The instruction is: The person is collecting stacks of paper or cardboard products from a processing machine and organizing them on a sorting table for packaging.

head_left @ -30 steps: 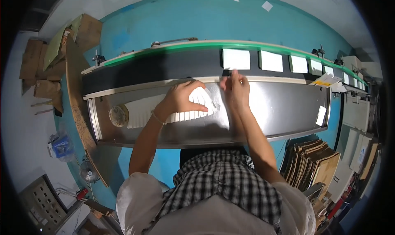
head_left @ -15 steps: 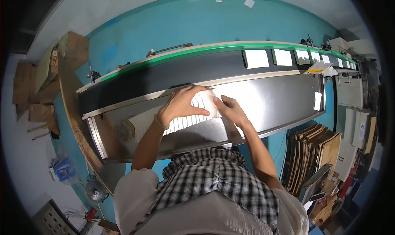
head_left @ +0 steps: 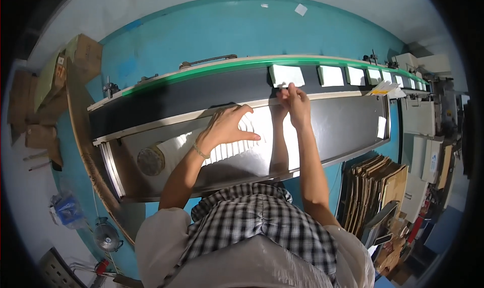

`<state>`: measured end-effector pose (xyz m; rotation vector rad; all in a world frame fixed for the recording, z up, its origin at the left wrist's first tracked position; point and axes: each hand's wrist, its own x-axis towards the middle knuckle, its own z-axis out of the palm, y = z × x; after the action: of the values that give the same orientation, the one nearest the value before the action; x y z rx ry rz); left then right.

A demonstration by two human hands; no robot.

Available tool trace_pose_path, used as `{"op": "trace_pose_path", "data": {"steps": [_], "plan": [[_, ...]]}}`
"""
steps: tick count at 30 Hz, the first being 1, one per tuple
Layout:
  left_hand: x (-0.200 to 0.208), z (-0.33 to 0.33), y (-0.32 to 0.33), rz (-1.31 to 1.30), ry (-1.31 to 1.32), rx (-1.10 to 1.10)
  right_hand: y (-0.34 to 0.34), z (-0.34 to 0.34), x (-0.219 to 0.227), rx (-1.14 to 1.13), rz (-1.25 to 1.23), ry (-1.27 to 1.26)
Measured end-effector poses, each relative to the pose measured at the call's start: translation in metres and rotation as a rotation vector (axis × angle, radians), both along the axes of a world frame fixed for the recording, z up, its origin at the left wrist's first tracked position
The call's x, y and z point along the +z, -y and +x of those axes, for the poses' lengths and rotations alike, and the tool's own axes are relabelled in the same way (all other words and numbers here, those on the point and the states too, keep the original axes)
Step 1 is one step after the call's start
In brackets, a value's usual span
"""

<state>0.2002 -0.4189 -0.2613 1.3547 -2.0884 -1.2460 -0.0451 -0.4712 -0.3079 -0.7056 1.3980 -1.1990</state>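
My left hand (head_left: 229, 128) curves over the right end of a row of white folded sheets or flat packets (head_left: 222, 153), thumb and fingers spread wide apart. The row stands close-packed on a shiny metal tray table (head_left: 338, 121). At its left end is a round, tan roll-like block (head_left: 151, 160). My right hand (head_left: 295, 105) reaches over the tray's far rail, its fingers bent together at the near edge of a white packet (head_left: 287, 76). That packet lies flat on a dark conveyor belt (head_left: 212, 89). The exact fingertip contact is small and partly hidden.
Several more white packets, one of them a white packet (head_left: 330, 76), lie spaced along the belt to the right. A green guide rail (head_left: 201, 66) runs behind it. Flattened cardboard (head_left: 370, 187) stands at the right, a small fan (head_left: 107, 236) at the lower left.
My right hand has moved from the row's right end up and away to the belt, where another white packet now lies. The belt's packets have shifted right; my left hand stays put.
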Motion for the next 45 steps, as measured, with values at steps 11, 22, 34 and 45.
{"op": "trace_pose_path", "data": {"steps": [11, 22, 34, 45], "plan": [[0.006, 0.015, -0.006, -0.021, -0.029, -0.064, -0.082, 0.051, 0.027, 0.447, 0.216, -0.184], [-0.004, 0.017, -0.009, -0.007, -0.002, -0.006, -0.025, 0.038, 0.004, 0.226, 0.057, -0.057], [0.007, 0.032, -0.018, 0.006, -0.019, 0.057, -0.082, 0.053, 0.049, 0.618, 0.215, -0.304], [-0.007, 0.032, -0.02, -0.147, -0.045, 0.055, -0.025, 0.092, 0.034, 0.156, 0.13, 0.377]]}}
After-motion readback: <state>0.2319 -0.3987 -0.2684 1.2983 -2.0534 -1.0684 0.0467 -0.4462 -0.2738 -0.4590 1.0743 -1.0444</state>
